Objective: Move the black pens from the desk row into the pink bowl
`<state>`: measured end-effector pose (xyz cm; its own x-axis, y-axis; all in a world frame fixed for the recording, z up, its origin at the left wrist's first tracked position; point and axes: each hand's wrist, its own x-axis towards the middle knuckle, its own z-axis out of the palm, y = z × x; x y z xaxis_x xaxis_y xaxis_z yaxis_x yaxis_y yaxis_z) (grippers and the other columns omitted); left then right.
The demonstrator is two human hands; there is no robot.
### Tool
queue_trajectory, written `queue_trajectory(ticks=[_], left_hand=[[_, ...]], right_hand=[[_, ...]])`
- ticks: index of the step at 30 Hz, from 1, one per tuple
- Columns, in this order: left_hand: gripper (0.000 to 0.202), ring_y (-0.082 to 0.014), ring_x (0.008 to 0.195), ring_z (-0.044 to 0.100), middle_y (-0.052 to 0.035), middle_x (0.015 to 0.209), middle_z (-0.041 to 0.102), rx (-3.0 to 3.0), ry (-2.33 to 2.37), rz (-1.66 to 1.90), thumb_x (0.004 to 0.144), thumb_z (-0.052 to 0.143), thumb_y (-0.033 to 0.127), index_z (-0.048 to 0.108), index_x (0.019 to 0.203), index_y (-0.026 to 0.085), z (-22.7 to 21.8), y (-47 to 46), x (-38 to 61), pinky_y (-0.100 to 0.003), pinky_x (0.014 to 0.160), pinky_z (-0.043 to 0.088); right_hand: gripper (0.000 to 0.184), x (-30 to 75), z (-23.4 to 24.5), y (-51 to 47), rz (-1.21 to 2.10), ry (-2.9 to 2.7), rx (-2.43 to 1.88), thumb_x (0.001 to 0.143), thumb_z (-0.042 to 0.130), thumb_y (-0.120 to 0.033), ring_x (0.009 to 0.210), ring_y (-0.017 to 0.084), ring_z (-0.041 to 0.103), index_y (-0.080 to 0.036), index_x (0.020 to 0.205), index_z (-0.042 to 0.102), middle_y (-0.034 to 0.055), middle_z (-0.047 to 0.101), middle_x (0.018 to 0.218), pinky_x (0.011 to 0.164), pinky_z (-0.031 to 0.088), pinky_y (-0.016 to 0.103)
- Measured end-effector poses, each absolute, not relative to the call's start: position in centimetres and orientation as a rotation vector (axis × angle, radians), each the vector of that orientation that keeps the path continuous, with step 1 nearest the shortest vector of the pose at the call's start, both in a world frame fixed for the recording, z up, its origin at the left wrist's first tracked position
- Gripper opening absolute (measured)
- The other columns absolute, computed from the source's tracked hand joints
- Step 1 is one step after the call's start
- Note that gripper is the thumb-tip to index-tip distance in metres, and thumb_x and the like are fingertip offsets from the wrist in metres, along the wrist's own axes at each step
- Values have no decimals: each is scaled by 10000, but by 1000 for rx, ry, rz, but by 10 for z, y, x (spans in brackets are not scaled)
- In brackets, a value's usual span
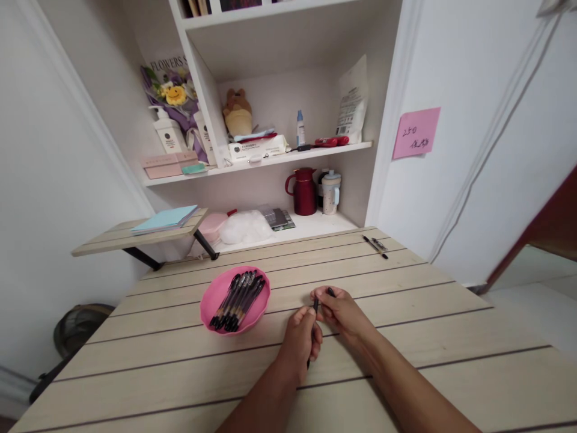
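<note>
My left hand (298,338) is closed around a black pen (315,304), held roughly upright above the table. One end of it pokes out below my fingers and the other rises past my thumb. Close by on the right, my right hand (341,311) pinches a small black piece (330,292) that looks like a pen cap; most of it is hidden by the fingers. The fingertips of both hands nearly meet. To the left of them sits a pink scalloped bowl (208,304) with several black-capped pens (238,300) lying side by side in it.
Toward the table's far right lie a black pen (375,246) and a small clear-and-black piece (379,244). A small raised shelf (112,237) with blue paper (165,220) stands at the left. Behind the table, a white shelf unit holds a red jug (305,192) and a lidded cup (331,193).
</note>
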<state>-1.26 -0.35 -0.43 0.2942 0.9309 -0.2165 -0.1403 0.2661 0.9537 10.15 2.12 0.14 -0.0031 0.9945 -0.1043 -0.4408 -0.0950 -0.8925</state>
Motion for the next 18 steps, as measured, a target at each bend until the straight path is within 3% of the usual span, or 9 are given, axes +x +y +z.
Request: queue_trajectory(ticks=[3, 7, 18], left_hand=[[312, -18, 256, 219, 86, 437, 409, 1028, 943, 877, 763, 442, 488, 464, 801, 179, -3, -4, -13, -154, 289, 118], [340, -15, 256, 212, 88, 436, 406, 1047, 923, 852, 747, 463, 507, 471, 809, 173, -3, -4, -13, -155, 289, 111], [385, -12, 252, 217, 93, 427, 416, 1026, 940, 857, 702, 503, 543, 476, 796, 170, -3, -5, -12, -155, 295, 93]], right_hand=[[289, 106, 4, 23, 1456, -730, -847, 598, 710, -381, 353, 8, 242, -141, 712, 596, -2, 586, 604, 335, 202, 179], [280, 111, 5, 26, 1425, -609, -772, 600, 719, -344, 384, 8, 290, -152, 779, 622, 50, 641, 789, 333, 185, 169], [284, 110, 1, 26, 1432, -571, -759, 618, 722, -348, 388, 12, 315, -164, 809, 619, 28, 628, 741, 334, 213, 166]])
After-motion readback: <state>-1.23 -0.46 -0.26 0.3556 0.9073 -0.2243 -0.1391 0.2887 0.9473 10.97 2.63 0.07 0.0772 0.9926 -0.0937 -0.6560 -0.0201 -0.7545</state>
